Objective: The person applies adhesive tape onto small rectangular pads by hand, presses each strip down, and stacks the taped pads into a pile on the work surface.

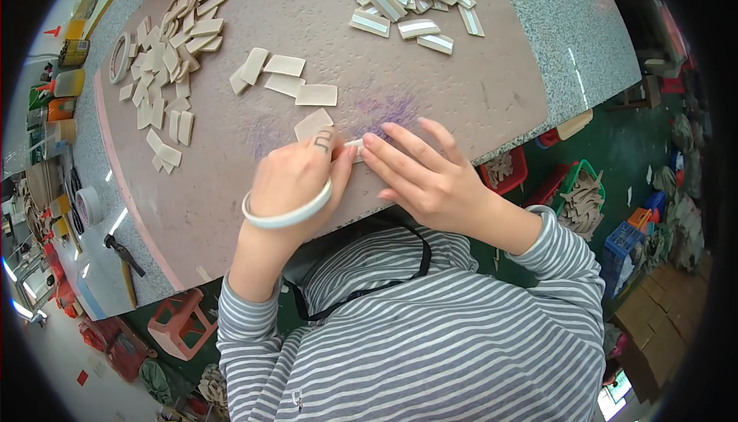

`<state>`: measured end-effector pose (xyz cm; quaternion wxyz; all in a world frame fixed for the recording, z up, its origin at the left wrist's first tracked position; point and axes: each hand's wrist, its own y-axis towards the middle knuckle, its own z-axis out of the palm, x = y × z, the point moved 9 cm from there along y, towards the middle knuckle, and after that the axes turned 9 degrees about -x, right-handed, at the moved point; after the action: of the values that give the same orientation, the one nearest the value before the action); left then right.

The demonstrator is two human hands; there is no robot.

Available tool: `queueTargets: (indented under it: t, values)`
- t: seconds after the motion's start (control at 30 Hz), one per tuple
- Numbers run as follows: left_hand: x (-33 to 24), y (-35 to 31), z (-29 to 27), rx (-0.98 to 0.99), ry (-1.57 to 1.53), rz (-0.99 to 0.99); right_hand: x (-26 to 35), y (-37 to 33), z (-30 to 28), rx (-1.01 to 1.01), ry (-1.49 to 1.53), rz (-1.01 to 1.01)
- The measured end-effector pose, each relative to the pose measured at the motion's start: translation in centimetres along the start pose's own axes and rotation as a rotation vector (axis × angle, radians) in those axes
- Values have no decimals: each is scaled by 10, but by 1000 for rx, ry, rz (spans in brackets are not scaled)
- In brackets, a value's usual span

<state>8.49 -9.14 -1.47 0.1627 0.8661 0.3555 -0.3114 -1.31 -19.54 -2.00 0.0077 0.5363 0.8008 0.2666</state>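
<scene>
Both hands meet near the table's front edge, around a small beige rectangular piece [356, 145] with a pale strip, mostly hidden by fingers. My left hand [296, 180], with a pale bangle at the wrist, is closed with its thumb and fingers at the piece's left end. My right hand [430, 180] has its fingers stretched out, the fingertips touching the piece's right end. Another beige piece [314, 124] lies just beyond my left hand, partly covered by it. Farther off are several loose plain pieces [316, 95].
A heap of plain beige pieces [165, 57] covers the left side, beside a tape roll [119, 58]. Pieces with white strips [388, 3] are piled at the far right. A hammer [123, 257] lies at the left edge. Baskets [582, 203] and a red stool [181, 326] stand below.
</scene>
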Motion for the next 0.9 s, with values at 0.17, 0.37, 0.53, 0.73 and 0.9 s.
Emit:
queueTargets:
  t: [0.17,0.37,0.53,0.73,0.9]
  values:
    - [-11,-12,-35,-124,255,199,9,8,-2,-58,-160,-116]
    - [-47,-34,-70,-238,43,298,7,30,1,-43,-129,-240]
    - [57,-15,-49,-170,-324,-328,-63,99,-34,-348,-8,-227]
    - [46,3,-30,-166,23,-155,-29,71,-6,-275,152,-115]
    - [26,-3,-48,-210,308,-33,0,48,24,-108,-186,-272]
